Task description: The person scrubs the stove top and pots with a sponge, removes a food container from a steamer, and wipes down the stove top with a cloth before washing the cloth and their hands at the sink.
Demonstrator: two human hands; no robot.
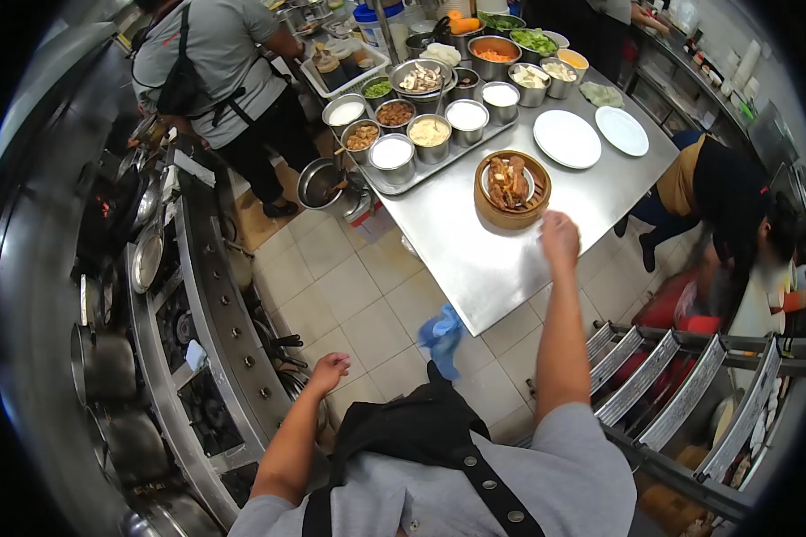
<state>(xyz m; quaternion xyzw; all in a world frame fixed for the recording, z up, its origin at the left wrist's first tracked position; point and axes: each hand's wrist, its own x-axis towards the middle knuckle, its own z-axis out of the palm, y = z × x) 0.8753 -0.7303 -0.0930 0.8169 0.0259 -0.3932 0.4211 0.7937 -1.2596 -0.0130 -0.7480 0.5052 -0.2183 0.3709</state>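
Bamboo walls ring the steamer (pixel 510 219) and its browned pieces of food (pixel 508 182), standing on the steel counter (pixel 475 277) near two white plates (pixel 567 139) and a tray (pixel 450 154) of metal tubs (pixel 392 157). My right hand (pixel 560 237) is at its near right edge, fingers curled in; I cannot tell whether they grip the rim. My left hand (pixel 330 370) hangs well apart over the tiled floor (pixel 349 277), loosely half-open.

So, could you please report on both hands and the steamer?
Right hand beside bamboo steamer. Left hand away from table. Steamer uncovered, nothing between it and right hand.
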